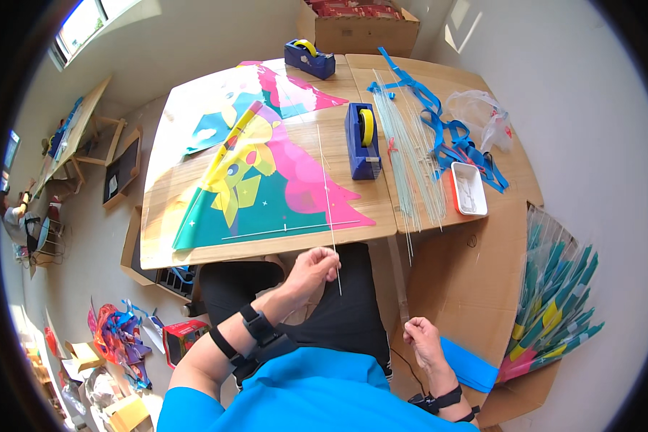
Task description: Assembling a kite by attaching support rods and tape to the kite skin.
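My left hand point(317, 268) pinches a thin white rod point(326, 187) near its lower end, just off the table's front edge. The rod points away from me across the right side of a printed fabric sheet point(266, 209), green, pink and yellow, shaped like a kite sail. Another thin rod point(255, 234) lies along the sheet's near edge. Lower and to the right, my right hand point(423, 342) is closed at the fingertips beside the table. Whatever it pinches, if anything, is too small to make out. A blue tape dispenser point(360, 147) with a yellow core stands right of the sheet.
A second dispenser point(309, 59) and another printed sheet point(223, 111) lie farther back. Thin rods point(403, 151), blue ribbon point(432, 108), a small white-lined box point(469, 189) and a plastic bag point(482, 115) cover the right table. Rolled kites point(554, 309) fill a carton at right.
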`<state>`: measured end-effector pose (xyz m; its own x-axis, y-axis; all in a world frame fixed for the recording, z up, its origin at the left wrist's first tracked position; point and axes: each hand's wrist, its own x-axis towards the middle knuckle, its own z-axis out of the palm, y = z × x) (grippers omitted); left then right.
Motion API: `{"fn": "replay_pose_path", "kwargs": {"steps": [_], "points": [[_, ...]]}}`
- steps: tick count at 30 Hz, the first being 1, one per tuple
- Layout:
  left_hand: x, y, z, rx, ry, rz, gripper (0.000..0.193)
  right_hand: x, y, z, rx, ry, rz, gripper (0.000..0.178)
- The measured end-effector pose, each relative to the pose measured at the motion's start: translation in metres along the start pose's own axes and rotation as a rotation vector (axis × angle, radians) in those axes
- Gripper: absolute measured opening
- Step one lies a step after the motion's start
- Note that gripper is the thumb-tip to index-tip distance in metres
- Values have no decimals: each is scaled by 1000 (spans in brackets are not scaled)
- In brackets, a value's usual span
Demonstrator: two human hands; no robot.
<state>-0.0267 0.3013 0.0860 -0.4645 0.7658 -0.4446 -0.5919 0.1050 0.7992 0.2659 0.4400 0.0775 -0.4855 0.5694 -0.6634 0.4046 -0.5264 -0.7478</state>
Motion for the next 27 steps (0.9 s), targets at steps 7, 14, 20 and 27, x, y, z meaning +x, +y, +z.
{"fn": "replay_pose_path", "kwargs": {"steps": [7,14,20,27], "points": [[176,93,-44,261,263,132,34,-11,-5,19,95,-37,119,10],[216,56,27,342,254,69,52,5,16,27,38,-88,148,15],[249,14,45,24,408,219,30,22,25,19,-63,-108,136,16],[231,28,50,142,372,247,18,27,32,2,-127,-44,126,15]]}}
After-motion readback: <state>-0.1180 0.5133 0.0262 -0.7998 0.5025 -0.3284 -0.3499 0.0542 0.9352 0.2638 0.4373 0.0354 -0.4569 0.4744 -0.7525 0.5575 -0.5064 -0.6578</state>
